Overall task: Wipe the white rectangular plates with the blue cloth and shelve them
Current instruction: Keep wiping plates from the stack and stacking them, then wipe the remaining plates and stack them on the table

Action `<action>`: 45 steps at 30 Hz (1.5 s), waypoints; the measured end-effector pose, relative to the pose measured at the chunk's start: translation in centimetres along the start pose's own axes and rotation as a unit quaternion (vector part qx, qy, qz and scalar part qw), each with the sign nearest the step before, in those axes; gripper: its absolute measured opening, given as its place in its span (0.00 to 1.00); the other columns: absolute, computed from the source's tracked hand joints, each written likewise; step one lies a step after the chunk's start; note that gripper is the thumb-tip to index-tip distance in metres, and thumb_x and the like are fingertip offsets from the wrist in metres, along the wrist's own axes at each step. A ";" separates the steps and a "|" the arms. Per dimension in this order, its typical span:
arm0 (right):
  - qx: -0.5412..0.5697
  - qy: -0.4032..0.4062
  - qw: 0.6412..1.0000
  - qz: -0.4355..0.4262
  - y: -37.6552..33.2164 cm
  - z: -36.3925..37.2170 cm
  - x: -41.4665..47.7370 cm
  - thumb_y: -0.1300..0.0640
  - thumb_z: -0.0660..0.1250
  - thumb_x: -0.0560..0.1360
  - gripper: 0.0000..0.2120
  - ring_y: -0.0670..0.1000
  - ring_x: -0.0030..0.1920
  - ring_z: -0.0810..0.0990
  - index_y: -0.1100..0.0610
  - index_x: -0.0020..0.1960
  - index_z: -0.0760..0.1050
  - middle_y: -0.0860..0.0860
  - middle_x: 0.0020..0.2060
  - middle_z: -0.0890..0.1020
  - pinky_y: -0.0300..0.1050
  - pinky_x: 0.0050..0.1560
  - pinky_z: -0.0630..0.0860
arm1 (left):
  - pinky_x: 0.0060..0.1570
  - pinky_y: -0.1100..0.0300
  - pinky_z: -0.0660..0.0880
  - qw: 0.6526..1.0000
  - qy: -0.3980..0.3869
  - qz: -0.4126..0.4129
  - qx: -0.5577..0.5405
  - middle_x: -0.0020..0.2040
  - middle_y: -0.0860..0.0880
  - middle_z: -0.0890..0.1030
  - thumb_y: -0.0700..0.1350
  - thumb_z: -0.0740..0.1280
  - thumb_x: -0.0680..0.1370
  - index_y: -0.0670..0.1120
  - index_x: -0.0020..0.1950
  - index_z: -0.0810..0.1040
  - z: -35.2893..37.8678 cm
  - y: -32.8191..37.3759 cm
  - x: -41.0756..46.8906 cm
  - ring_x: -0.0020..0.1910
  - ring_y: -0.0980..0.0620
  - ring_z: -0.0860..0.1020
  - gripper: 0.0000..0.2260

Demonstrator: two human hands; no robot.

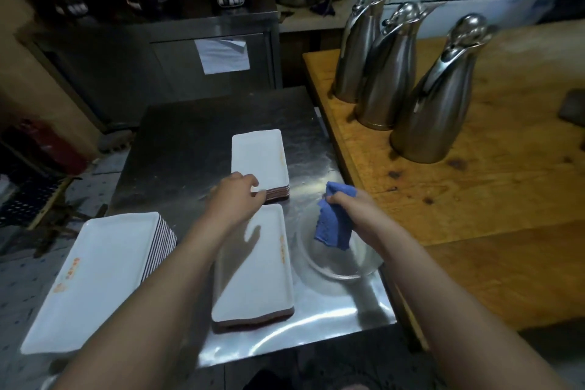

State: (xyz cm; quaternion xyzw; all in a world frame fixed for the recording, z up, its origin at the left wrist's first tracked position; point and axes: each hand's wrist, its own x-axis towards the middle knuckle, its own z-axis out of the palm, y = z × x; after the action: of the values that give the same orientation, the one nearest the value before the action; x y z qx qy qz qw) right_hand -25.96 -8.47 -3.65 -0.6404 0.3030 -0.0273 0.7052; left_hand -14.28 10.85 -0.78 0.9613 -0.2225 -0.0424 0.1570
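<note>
Blue cloth (334,225) hangs bunched in your right hand (351,206), which grips it above the glass bowl (340,272). Your left hand (235,196) curls its fingers over the near corner of the far stack (260,161) of white plates, seemingly about to lift the top one. The near stack (253,272) sits on the steel table (190,142), with the left stack (95,282) beside it. No shelved plates are in view, and you cannot tell which plates are wiped, so most of the job likely remains
</note>
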 end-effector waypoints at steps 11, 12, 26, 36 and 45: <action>0.121 -0.052 0.988 0.078 -1.0 -0.8 -0.6 0.51 0.61 0.78 0.13 0.49 0.27 0.69 0.59 0.41 0.71 0.54 0.31 0.72 0.38 0.26 0.65 | 0.51 0.53 0.71 0.990 0.039 0.115 0.071 0.58 0.44 0.77 0.52 0.59 0.78 0.45 0.62 0.74 -2.5 6.2 2.5 0.58 0.43 0.74 0.17; 0.117 -0.054 0.987 0.097 -0.9 -0.8 -0.7 0.42 0.60 0.77 0.19 0.47 0.25 0.69 0.59 0.41 0.72 0.52 0.29 0.73 0.37 0.25 0.65 | 0.51 0.53 0.71 0.990 0.042 0.114 0.074 0.58 0.43 0.77 0.52 0.59 0.78 0.44 0.61 0.74 -2.4 6.2 2.5 0.58 0.43 0.74 0.17; -0.112 0.110 0.986 0.058 1.6 0.9 0.4 0.32 0.58 0.65 0.25 0.52 0.25 0.67 0.52 0.24 0.73 0.48 0.19 0.69 0.50 0.34 0.64 | 0.41 0.57 0.67 0.990 0.047 0.113 0.070 0.55 0.43 0.78 0.50 0.59 0.78 0.45 0.63 0.72 -0.8 6.1 2.2 0.53 0.43 0.76 0.16; -0.063 0.117 0.985 0.107 0.7 1.4 -0.1 0.59 0.59 0.70 0.09 0.51 0.23 0.63 0.55 0.32 0.71 0.51 0.23 0.67 0.41 0.27 0.60 | 0.40 0.57 0.66 0.991 0.042 0.112 0.060 0.56 0.44 0.78 0.50 0.60 0.77 0.47 0.67 0.67 0.1 5.9 2.3 0.53 0.44 0.75 0.19; -0.009 0.048 0.992 0.117 -0.6 1.5 0.7 0.62 0.55 0.73 0.26 0.50 0.22 0.59 0.54 0.16 0.66 0.51 0.19 0.63 0.40 0.25 0.55 | 0.43 0.56 0.66 0.993 0.042 0.097 0.058 0.60 0.43 0.75 0.50 0.60 0.77 0.48 0.71 0.62 -0.1 5.6 2.2 0.58 0.43 0.72 0.22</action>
State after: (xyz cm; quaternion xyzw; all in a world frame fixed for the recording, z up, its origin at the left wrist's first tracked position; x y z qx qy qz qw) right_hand -24.44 -7.55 -3.38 -0.6049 0.4099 0.0273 0.6822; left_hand -14.64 5.11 1.08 0.9435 -0.3100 0.0268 0.1139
